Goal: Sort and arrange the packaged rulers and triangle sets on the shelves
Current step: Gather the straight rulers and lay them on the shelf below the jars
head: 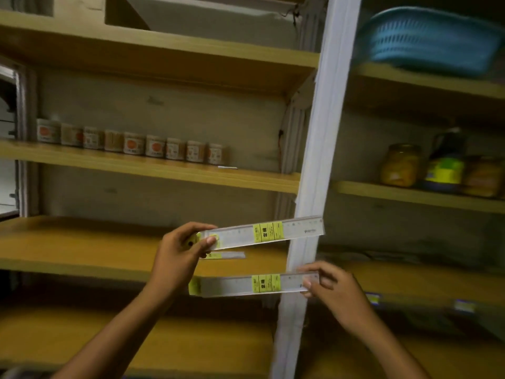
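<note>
My left hand (179, 255) grips the left end of a packaged clear ruler (295, 230) with a yellow label, held nearly level in front of the wooden shelf (82, 247). My right hand (332, 289) pinches the right end of a second packaged ruler (232, 285), held lower and just in front of the shelf's front edge. A third packaged ruler (228, 255) lies flat on the shelf behind my left hand, partly hidden by my fingers.
A row of small jars (131, 142) lines the shelf above. A white upright post (311, 187) divides the shelving. To the right stand food jars (400, 165) and a dark bottle (445, 162). A blue basket (431, 39) sits on the top right shelf.
</note>
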`<state>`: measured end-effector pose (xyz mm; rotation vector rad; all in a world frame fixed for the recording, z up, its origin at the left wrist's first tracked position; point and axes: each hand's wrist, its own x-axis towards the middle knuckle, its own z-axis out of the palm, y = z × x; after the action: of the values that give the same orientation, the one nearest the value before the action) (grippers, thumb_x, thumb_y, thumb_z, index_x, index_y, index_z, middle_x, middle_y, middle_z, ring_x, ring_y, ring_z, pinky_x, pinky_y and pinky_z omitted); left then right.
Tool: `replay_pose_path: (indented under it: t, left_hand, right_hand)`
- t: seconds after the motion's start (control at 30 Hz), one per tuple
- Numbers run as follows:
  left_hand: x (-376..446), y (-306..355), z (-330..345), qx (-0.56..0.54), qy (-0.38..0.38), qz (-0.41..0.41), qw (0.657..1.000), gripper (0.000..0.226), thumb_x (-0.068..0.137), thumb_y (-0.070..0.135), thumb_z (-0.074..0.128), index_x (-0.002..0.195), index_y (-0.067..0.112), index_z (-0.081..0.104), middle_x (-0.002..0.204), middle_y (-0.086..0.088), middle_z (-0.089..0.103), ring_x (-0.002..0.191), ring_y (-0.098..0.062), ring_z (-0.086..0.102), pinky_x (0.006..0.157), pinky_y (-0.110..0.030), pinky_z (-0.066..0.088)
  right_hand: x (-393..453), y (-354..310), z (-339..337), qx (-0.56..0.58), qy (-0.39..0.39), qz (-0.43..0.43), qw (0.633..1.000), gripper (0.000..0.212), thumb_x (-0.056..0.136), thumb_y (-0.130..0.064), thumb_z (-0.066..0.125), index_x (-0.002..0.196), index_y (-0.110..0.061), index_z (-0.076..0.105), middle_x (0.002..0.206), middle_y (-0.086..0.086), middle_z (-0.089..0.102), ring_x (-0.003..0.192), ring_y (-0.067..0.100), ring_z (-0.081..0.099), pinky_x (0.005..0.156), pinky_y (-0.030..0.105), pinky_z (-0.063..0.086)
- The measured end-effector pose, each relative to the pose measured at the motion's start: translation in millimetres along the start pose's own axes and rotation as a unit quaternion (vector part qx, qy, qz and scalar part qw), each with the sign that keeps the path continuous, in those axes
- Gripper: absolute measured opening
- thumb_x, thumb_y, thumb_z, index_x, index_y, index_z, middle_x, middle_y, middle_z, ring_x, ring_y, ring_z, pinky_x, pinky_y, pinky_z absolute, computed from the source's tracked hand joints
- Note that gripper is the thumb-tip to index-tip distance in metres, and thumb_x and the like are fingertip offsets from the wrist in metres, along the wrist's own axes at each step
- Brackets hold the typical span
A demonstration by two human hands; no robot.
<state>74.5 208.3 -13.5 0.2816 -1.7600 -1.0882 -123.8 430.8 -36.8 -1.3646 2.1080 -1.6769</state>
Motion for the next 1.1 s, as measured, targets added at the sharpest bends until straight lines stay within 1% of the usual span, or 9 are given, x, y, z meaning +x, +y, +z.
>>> replay_pose_path:
  t: [0.17, 0.27, 0.5, 0.63, 0.77, 0.93, 0.97, 1.03, 1.1]
  left_hand:
    - [-43.0, 20.8, 80.3, -0.004, -0.022, -0.006, 1.0, 0.015, 0.088, 0.018, 0.064, 0.101, 0.024, 0.068, 0.098, 0.011, 0.069, 0.088, -0.003, 0.064, 0.066, -0.023, 0.054]
    - [-56.2, 31.7, 120.9, -0.008, -0.033, -0.007, 0.999, 0.014, 0.089, 0.018, 0.063, 0.101, 0.023, 0.067, 0.099, 0.011, 0.067, 0.09, -0.001, 0.062, 0.067, -0.02, 0.052]
    - [-58.2, 51.5, 193.5, -0.035, -0.069, 0.007, 0.997, 0.013, 0.09, 0.017, 0.061, 0.098, 0.025, 0.066, 0.094, 0.01, 0.068, 0.087, 0.0, 0.063, 0.065, -0.022, 0.054]
    - [-43.4, 44.7, 226.1, -0.045, -0.071, 0.012, 0.996, 0.013, 0.091, 0.016, 0.061, 0.098, 0.023, 0.068, 0.094, 0.009, 0.069, 0.087, -0.004, 0.064, 0.072, -0.027, 0.056]
    - [-26.2, 25.0, 264.0, -0.061, -0.076, -0.013, 0.995, 0.012, 0.093, 0.019, 0.058, 0.101, 0.022, 0.066, 0.1, 0.006, 0.068, 0.096, -0.014, 0.063, 0.08, -0.035, 0.056]
    - [13.0, 1.3, 305.2, -0.058, -0.061, -0.025, 0.996, 0.013, 0.096, 0.02, 0.053, 0.104, 0.023, 0.063, 0.1, 0.005, 0.066, 0.089, -0.01, 0.061, 0.068, -0.019, 0.05]
    - [23.3, -3.2, 311.7, -0.062, -0.055, -0.03, 0.996, 0.013, 0.096, 0.02, 0.053, 0.104, 0.023, 0.063, 0.1, 0.004, 0.067, 0.09, -0.01, 0.061, 0.069, -0.02, 0.052]
    - [44.1, -16.0, 324.5, -0.062, -0.037, -0.042, 0.997, 0.014, 0.096, 0.02, 0.052, 0.104, 0.023, 0.063, 0.101, 0.003, 0.068, 0.095, -0.013, 0.064, 0.08, -0.033, 0.056]
    - [62.2, -29.2, 338.9, -0.035, -0.014, -0.059, 0.998, 0.019, 0.097, 0.023, 0.052, 0.112, 0.022, 0.063, 0.11, -0.001, 0.068, 0.104, -0.019, 0.063, 0.092, -0.041, 0.052]
  right_hand:
    - [-63.2, 20.9, -77.4, -0.009, 0.065, 0.046, 0.997, 0.022, 0.089, -0.003, 0.064, 0.101, -0.021, 0.07, 0.099, -0.005, 0.073, 0.087, 0.01, 0.073, 0.066, 0.021, 0.057]
    - [-90.1, 24.1, -116.6, -0.011, 0.083, 0.06, 0.995, 0.021, 0.091, -0.005, 0.063, 0.102, -0.02, 0.069, 0.099, -0.005, 0.073, 0.084, 0.007, 0.072, 0.063, 0.018, 0.055]
    - [-107.3, 30.0, -178.9, -0.016, 0.119, 0.061, 0.991, 0.02, 0.091, -0.003, 0.062, 0.102, -0.017, 0.069, 0.096, -0.004, 0.075, 0.079, 0.006, 0.072, 0.062, 0.015, 0.052]
    - [-97.0, 45.7, -201.7, -0.021, 0.132, 0.061, 0.989, 0.019, 0.091, -0.003, 0.063, 0.101, -0.018, 0.069, 0.093, -0.004, 0.076, 0.077, 0.008, 0.071, 0.061, 0.014, 0.051]
    - [-74.7, 68.0, -222.2, -0.039, 0.137, 0.064, 0.988, 0.018, 0.092, -0.005, 0.062, 0.103, -0.018, 0.068, 0.102, -0.005, 0.073, 0.077, 0.001, 0.07, 0.059, 0.016, 0.053]
    - [-26.3, 98.5, -255.7, -0.07, 0.141, 0.058, 0.986, 0.019, 0.091, -0.007, 0.063, 0.1, -0.022, 0.069, 0.107, -0.004, 0.071, 0.088, 0.013, 0.071, 0.061, 0.021, 0.055]
    - [-13.6, 102.3, -262.3, -0.077, 0.139, 0.054, 0.986, 0.018, 0.091, -0.007, 0.063, 0.1, -0.022, 0.069, 0.106, -0.003, 0.072, 0.09, 0.014, 0.07, 0.06, 0.02, 0.055]
    - [10.1, 109.6, -274.2, -0.086, 0.137, 0.051, 0.986, 0.018, 0.092, -0.006, 0.062, 0.098, -0.021, 0.069, 0.103, -0.002, 0.071, 0.089, 0.014, 0.067, 0.057, 0.018, 0.053]
    - [29.9, 120.1, -285.3, -0.089, 0.145, 0.041, 0.985, 0.018, 0.092, -0.005, 0.061, 0.097, -0.021, 0.07, 0.1, -0.001, 0.072, 0.083, 0.017, 0.067, 0.057, 0.019, 0.052]
